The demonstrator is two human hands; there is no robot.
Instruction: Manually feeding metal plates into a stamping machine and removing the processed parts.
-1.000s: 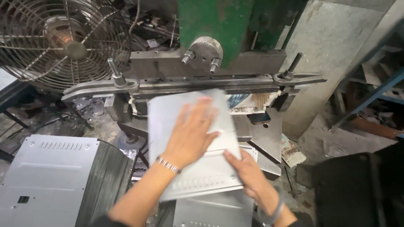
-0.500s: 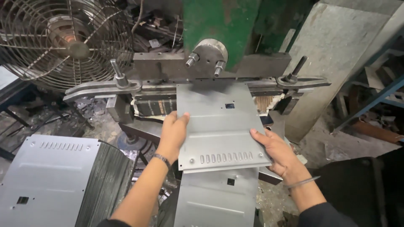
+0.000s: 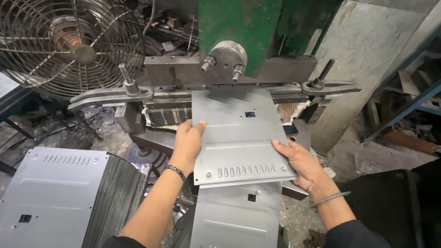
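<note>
In a cluttered workshop, a green press (image 3: 239,27) stands beside a wire fan (image 3: 69,46). Both hands, left hand (image 3: 187,144) and right hand (image 3: 301,163), grasp the metal panel (image 3: 239,133) by its side edges. It has slid further under the press than half a second ago.

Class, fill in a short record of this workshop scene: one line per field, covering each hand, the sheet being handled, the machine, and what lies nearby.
Left hand: left hand grips the left edge of the grey rectangular metal sheet
Right hand: right hand holds the sheet's right edge near its slotted end
Sheet: far end lies under the green press machine
Below: another grey metal panel
Left side: stack of grey metal panels
Background: round wire-guard fan
</note>
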